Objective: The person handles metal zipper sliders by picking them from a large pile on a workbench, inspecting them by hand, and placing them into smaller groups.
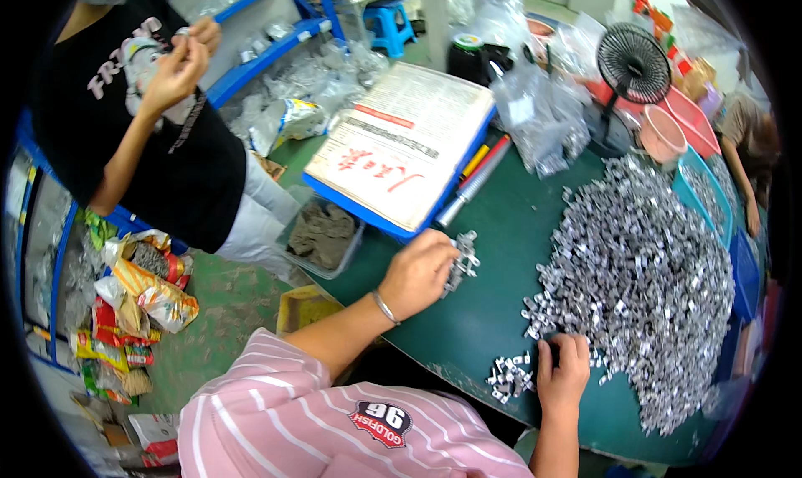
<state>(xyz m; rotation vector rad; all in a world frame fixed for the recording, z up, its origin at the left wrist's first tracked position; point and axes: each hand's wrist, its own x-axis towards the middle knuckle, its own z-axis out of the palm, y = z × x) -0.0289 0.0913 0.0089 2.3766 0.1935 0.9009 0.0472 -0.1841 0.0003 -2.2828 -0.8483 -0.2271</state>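
Observation:
My left hand (420, 276) is curled at the near side of the green table, its fingers closed on part of a small cluster of silvery metal clips (464, 259). The fingertips are partly hidden, so how many clips they grip is unclear. Farther right, my right hand (565, 369) rests low over the table, thumb and fingers apart, with nothing visible between them. It lies between a small group of loose metal clips (510, 378) on its left and a large heap of the same clips (639, 286) on its right.
A blue tray (399, 229) topped with a newspaper stands beyond my left hand, pens beside it. A clear tub (324, 236) holds a grey cloth. Behind the heap are a black fan (633, 64) and baskets. One person stands at left; another is at far right.

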